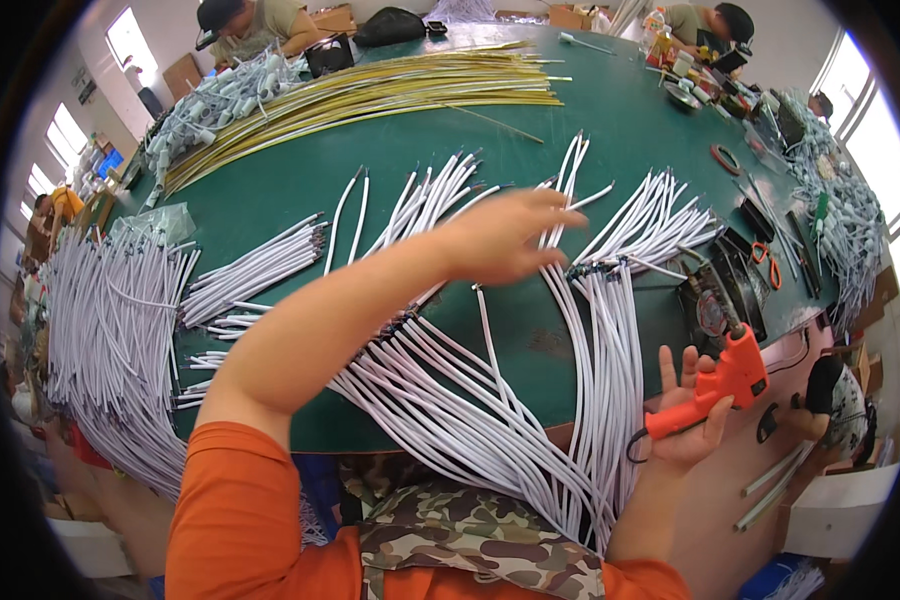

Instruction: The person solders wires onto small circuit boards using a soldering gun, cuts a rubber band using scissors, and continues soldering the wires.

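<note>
My left hand (pixel 505 238) reaches across the green table (pixel 620 120) and rests on a fan of white cables (pixel 570 330), fingers curled around one or two of them near their dark ends. My right hand (pixel 692 415) is low at the table's near right edge and grips an orange pistol-shaped tool (pixel 722 382) by its handle, nozzle pointing up and right. More white cables (pixel 450 400) hang over the near edge toward my lap.
A bundle of yellow wires (pixel 370 92) lies at the far left. White cable piles (pixel 110 320) sit left, and more (pixel 850 220) right. Orange scissors (pixel 765 262), a tape roll (pixel 725 158) and a dark device (pixel 715 300) are at right. Two people sit across the table.
</note>
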A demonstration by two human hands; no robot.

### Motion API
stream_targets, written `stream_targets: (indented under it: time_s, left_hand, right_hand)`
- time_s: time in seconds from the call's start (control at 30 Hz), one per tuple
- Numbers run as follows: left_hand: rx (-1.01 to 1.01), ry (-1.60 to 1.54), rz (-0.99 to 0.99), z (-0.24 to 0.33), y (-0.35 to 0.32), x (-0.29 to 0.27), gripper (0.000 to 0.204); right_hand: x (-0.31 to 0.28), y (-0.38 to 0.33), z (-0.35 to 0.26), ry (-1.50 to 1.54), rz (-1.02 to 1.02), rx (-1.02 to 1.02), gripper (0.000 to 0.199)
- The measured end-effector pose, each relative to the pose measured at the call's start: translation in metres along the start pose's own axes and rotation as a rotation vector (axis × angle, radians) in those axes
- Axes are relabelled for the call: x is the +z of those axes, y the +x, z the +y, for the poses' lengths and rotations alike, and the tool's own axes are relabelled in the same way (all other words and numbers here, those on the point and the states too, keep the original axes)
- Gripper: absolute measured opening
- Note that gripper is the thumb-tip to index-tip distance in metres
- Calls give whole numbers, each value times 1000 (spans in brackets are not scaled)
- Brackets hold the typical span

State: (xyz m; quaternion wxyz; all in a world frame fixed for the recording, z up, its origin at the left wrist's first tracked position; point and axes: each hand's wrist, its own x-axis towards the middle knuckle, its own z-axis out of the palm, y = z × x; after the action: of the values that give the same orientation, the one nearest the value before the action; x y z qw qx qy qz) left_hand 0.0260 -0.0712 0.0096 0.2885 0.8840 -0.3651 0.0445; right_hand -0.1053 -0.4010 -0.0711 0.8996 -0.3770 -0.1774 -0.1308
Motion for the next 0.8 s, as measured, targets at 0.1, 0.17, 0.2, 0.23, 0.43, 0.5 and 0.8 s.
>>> stream_targets:
  time_s: [0.1, 0.17, 0.2, 0.23, 0.43, 0.5, 0.8]
  left_hand:
    - [-343, -10, 60, -13, -35, -29, 36]
    - [-304, 61, -52, -14, -63, -19, 38]
    - [-302, 80, -97, -8, -69, -14, 39]
    - [-260, 155, -101, -2, -74, -9, 40]
    - [120, 341, -62, -15, -71, 12, 30]
    - [121, 160, -172, -24, -68, 8, 23]
    - [265, 120, -297, -30, -48, 6, 17]
  right_hand:
    - [-5, -3, -16, -3, 3, -31, 61]
    - [-5, -5, -21, -21, -32, -10, 63]
    - [-2, -6, -22, -8, -23, 2, 63]
    - [1, -7, -21, -7, -20, 6, 63]
    - [14, -10, -14, 24, -12, 28, 63]
    - [16, -11, -14, -11, -22, 42, 62]
    - [10, -10, -18, -5, -82, 70, 62]
